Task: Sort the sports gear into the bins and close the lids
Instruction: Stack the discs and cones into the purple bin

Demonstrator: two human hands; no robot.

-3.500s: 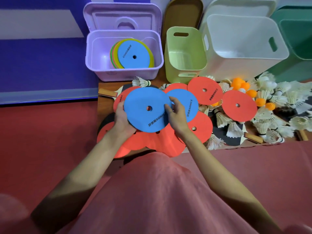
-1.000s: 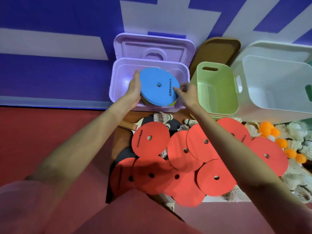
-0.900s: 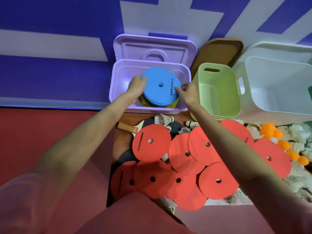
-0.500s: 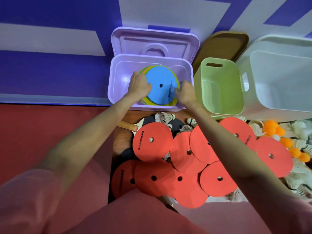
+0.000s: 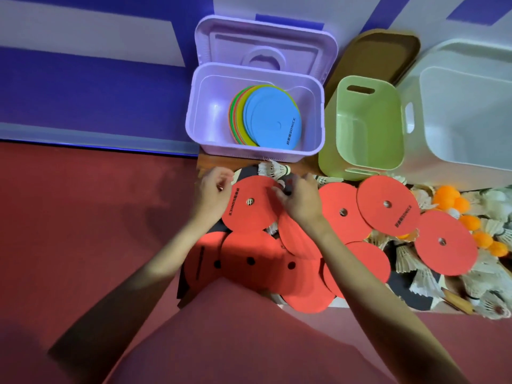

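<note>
Red discs (image 5: 386,205), flat, round, centre-holed, spread overlapping on counter (image 5: 205,163); "SONICE" printed in black. Blue disc (image 5: 273,117) atop stack in open purple bin (image 5: 194,117). Left hand (image 5: 213,194) and right hand (image 5: 300,200) at edges of one red disc (image 5: 249,207), fingers loosely curled, grip uncertain.

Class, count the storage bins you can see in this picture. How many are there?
3: the purple bin at the left holding discs, the green bin beside it, the white bin at the right edge. Others may lie out of frame.
</note>
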